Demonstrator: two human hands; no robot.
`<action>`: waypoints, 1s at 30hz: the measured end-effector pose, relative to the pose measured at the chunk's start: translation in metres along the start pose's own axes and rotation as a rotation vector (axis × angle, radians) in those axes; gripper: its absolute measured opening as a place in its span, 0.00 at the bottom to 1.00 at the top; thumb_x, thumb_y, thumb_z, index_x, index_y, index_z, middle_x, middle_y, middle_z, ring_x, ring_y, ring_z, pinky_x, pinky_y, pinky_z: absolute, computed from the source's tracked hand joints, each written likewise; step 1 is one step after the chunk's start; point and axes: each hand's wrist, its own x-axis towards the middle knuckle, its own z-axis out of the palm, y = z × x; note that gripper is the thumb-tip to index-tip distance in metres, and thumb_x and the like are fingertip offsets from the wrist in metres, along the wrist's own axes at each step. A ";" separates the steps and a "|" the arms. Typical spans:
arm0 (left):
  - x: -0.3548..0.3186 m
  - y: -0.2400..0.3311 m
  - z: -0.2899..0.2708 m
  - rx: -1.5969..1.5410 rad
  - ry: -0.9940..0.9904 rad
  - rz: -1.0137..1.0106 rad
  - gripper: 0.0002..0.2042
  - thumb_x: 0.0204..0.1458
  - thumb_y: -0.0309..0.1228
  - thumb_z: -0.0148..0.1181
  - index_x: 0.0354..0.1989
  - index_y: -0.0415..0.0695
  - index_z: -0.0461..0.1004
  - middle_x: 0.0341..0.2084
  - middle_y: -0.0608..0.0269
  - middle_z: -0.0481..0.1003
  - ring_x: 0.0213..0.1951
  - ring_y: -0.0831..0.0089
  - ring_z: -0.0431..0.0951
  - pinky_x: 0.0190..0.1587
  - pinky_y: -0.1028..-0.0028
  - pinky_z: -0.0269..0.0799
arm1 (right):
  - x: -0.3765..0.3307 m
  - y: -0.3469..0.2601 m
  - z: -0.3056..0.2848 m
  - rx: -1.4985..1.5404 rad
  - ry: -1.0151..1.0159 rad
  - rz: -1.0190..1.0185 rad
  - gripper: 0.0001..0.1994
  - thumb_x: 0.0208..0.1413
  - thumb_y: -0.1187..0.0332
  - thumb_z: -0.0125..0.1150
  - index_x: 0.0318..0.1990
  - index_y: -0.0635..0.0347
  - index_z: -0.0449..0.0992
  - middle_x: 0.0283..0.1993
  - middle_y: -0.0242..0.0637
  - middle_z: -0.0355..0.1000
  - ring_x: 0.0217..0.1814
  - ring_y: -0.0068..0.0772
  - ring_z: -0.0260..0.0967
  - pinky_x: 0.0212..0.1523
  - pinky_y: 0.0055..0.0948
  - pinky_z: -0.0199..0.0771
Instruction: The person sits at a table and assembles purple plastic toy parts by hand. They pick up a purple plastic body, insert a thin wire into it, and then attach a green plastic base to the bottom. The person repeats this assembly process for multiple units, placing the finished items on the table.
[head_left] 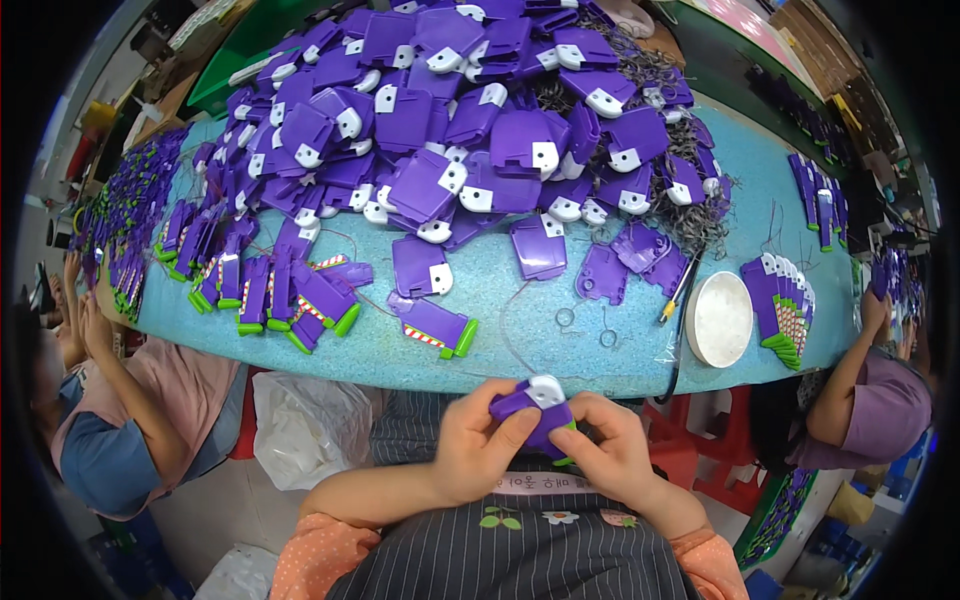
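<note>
– how are the hands set?
– both are drawn in close over the striped apron (520, 555), below the table edge. the left hand (480, 438) curls round a purple plastic part (535, 405), thumb laid across its front; the right hand (610, 455) pinches its other end, fingers bent shut on it.
– and the table?
– a blue speckled table (520, 300), with a finished piece with a green tip (437, 328) lying near, a white round lid (720, 318) to the right, then a big heap of purple shells (460, 120) farther back.
– anyone else?
– a person in pink (150, 400) on the left, another in purple (880, 400) on the right.
</note>
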 end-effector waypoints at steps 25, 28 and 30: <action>0.119 0.060 -0.098 1.347 0.301 0.705 0.16 0.49 0.26 0.57 0.46 0.32 0.69 0.37 0.47 0.74 0.42 0.53 0.72 0.46 0.63 0.65 | 0.010 0.024 -0.204 -1.300 1.096 -0.340 0.13 0.46 0.74 0.62 0.40 0.65 0.70 0.38 0.39 0.68 0.40 0.33 0.64 0.40 0.29 0.62; 0.097 0.055 -0.085 0.871 0.403 0.617 0.13 0.55 0.27 0.53 0.46 0.32 0.69 0.37 0.52 0.74 0.40 0.61 0.74 0.43 0.67 0.66 | 0.012 -0.004 -0.130 -0.909 1.070 -0.315 0.13 0.46 0.75 0.61 0.41 0.65 0.69 0.39 0.39 0.67 0.40 0.33 0.63 0.39 0.28 0.62; 0.067 0.042 -0.058 -0.284 0.161 0.148 0.14 0.62 0.33 0.43 0.48 0.37 0.69 0.41 0.60 0.74 0.42 0.71 0.73 0.44 0.70 0.68 | 0.007 -0.008 -0.073 -0.828 0.732 -0.460 0.26 0.40 0.74 0.67 0.49 0.67 0.66 0.46 0.45 0.67 0.44 0.38 0.65 0.45 0.31 0.64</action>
